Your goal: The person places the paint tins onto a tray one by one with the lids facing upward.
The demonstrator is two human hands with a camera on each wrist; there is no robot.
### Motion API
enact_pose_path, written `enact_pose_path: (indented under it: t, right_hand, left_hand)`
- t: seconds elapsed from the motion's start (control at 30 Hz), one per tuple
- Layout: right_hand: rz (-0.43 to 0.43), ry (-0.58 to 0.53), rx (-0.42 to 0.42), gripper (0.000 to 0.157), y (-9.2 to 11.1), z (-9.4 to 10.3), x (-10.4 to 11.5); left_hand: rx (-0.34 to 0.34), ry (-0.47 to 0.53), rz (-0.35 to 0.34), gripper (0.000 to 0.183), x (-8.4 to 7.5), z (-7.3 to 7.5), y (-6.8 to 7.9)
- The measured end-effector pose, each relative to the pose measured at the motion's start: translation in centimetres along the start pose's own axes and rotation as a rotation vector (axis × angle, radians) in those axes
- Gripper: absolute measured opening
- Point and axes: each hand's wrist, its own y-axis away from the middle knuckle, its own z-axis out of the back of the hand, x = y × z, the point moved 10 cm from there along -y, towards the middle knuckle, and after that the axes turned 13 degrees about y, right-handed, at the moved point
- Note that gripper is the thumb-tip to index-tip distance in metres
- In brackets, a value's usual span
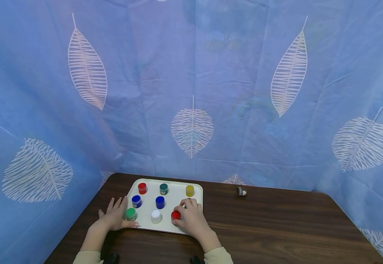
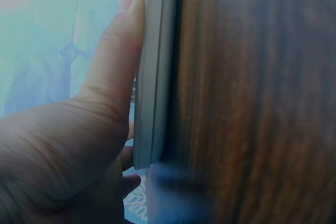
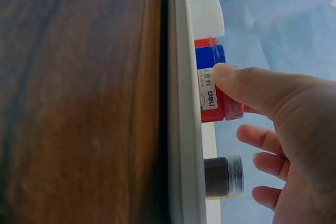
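A white tray (image 1: 167,186) carries several small paint jars in rows. At its front right, my right hand (image 1: 194,219) pinches a red-lidded paint jar (image 1: 175,215) between thumb and fingers. Up close in the right wrist view, the thumb lies against the labelled side of this red jar (image 3: 218,107), with the other fingers apart below. My left hand (image 1: 113,216) rests at the tray's left front corner, fingers spread along the side and thumb along the front rim. Beside that thumb stands a green-lidded jar (image 1: 130,213). A white jar (image 1: 156,216) stands between the two hands.
Blue jars (image 1: 160,202) stand in the middle row. A red jar (image 1: 142,188), a dark green jar (image 1: 163,189) and a yellow jar (image 1: 189,190) form the back row. Right of the tray, a dark jar (image 1: 241,191) lies on the wooden table (image 1: 277,227). A blue curtain (image 1: 237,139) hangs behind.
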Motion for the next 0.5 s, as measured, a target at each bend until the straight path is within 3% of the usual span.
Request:
enact_pose_path:
  t: [0.27,0.5]
  right_hand:
    - [-0.023,-0.019,0.016,0.038,0.0,0.1,-0.4]
    - [-0.063,-0.094,-0.030,0.038,0.0,1.4,-2.4]
  left_hand:
    - [0.003,0.007,0.001,0.138,-0.2,0.1,0.2]
    - [0.004,0.011,0.003,0.138,-0.4,0.2,0.4]
